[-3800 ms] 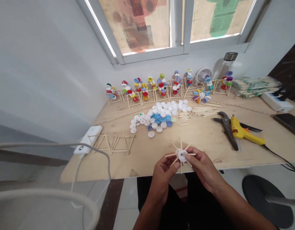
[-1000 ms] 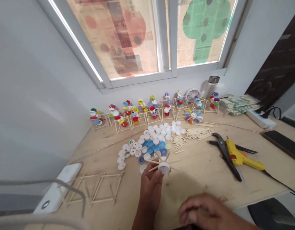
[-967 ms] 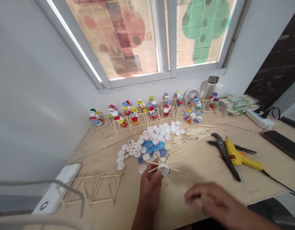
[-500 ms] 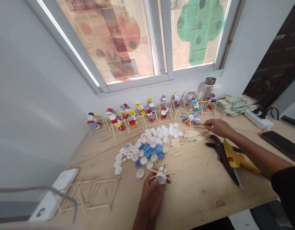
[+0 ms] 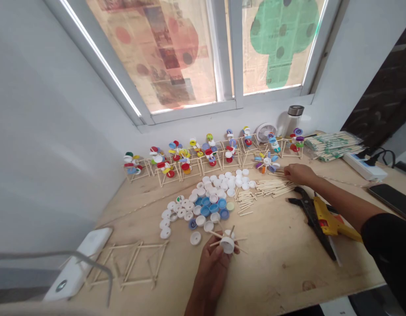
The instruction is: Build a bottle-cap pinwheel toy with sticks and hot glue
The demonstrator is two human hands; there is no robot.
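Note:
My left hand [image 5: 217, 259] is closed around a hub of white bottle caps [image 5: 227, 245], from which several thin wooden sticks point outwards. At the far right of the loose sticks, my right hand [image 5: 300, 174] reaches down with its fingers pinched on thin wooden sticks [image 5: 277, 173]. Just left of those lies a wheel [image 5: 266, 163] of sticks and coloured caps. A pile of short cut sticks [image 5: 246, 199] and longer sticks [image 5: 275, 187] lies in front of the right hand. Loose white caps [image 5: 211, 188] and blue caps [image 5: 205, 210] spread out behind the left hand.
Several stick frames with coloured cap wheels [image 5: 186, 164] line the back. A yellow glue gun [image 5: 331, 221] and black-handled cutters [image 5: 310, 215] lie at right. Bare stick frames [image 5: 130, 265] stand at left beside a white power bank [image 5: 79, 263]. A power strip [image 5: 365, 166] sits far right.
The view has shifted slightly, moving everything a little within the picture. My right hand's fingers have drawn closer together at the sticks. The left hand keeps the cap hub.

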